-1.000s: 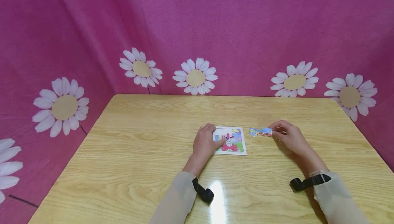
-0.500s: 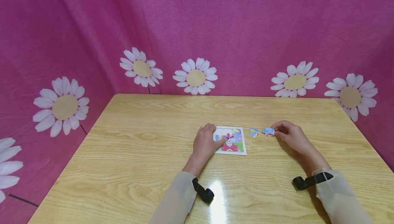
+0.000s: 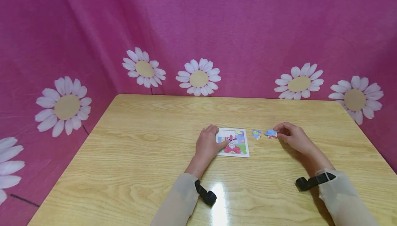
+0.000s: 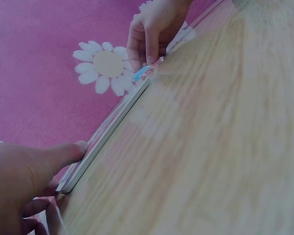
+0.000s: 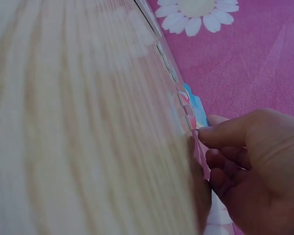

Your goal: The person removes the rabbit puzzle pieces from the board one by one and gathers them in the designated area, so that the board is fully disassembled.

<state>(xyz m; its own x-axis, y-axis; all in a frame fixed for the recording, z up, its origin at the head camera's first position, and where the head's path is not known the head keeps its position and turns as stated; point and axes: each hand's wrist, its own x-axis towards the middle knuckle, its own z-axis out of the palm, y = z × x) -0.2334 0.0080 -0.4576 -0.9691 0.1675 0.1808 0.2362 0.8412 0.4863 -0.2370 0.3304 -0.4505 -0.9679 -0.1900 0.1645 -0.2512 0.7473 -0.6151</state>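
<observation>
A jigsaw puzzle board point(image 3: 247, 144) with a white frame and a red-and-white cartoon animal lies flat on the table. My left hand point(image 3: 207, 143) grips its left side, thumb over the picture and fingers at the outer edge; the left wrist view shows the thumb point(image 4: 71, 154) on top of the board. To the board's right lies a loose blue puzzle piece point(image 3: 256, 134) with a yellow spot. Beside that, my right hand point(image 3: 293, 136) pinches another puzzle piece point(image 3: 271, 134), blue with red and white, between thumb and fingers. In the right wrist view this piece point(image 5: 198, 108) is tilted up off the table.
The wooden table point(image 3: 139, 157) runs back to a pink curtain point(image 3: 242, 29) with white daisies. Each wrist carries a black strap with a small camera, the left camera point(image 3: 208, 197) and the right camera point(image 3: 302, 184) both above the table.
My right hand has drawn its piece slightly to the right, opening a gap from the other loose piece. My left hand stays on the board.
</observation>
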